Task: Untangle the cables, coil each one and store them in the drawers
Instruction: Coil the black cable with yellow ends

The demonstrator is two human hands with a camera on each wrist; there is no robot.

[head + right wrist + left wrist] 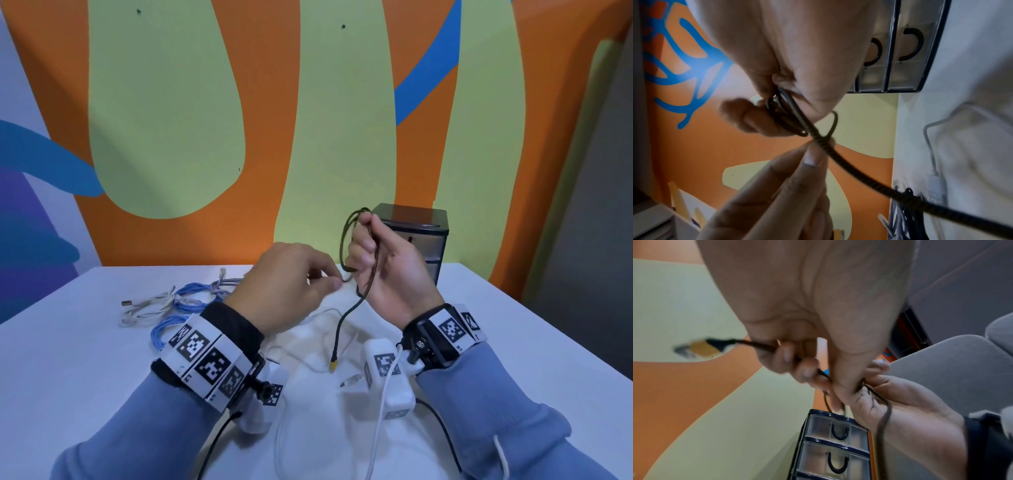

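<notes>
Sleeves and tagged wristbands are filling the near edge of the head view, and beyond them the white table (513, 325) is carrying everything. At about one o'clock the drawer unit (416, 236) is standing against the wall, its drawers looking closed in the wrist views. At ten o'clock a loose heap of blue and pale cables (178, 305) is lying untouched, and a thin white cable (329, 313) is trailing across the centre.

Above the middle, the right hand (387, 274) is curling its fingers round gathered loops of the dark braided cable (346, 315), whose tail is hanging down toward six o'clock, its yellow plug (333, 366) touching or just above the table. The left hand (291, 287) is pinching another stretch of that cable between thumb and fingertips (813, 155), just beside the loops; a second plug is sticking out past its fingers in the left wrist view.

This looks like the coiling step, early in the task. Doing it well probably means keeping the right grip firm on the bundle, feeding even loops, and drawing the tail up slowly so it is not snagging the white cable below.
</notes>
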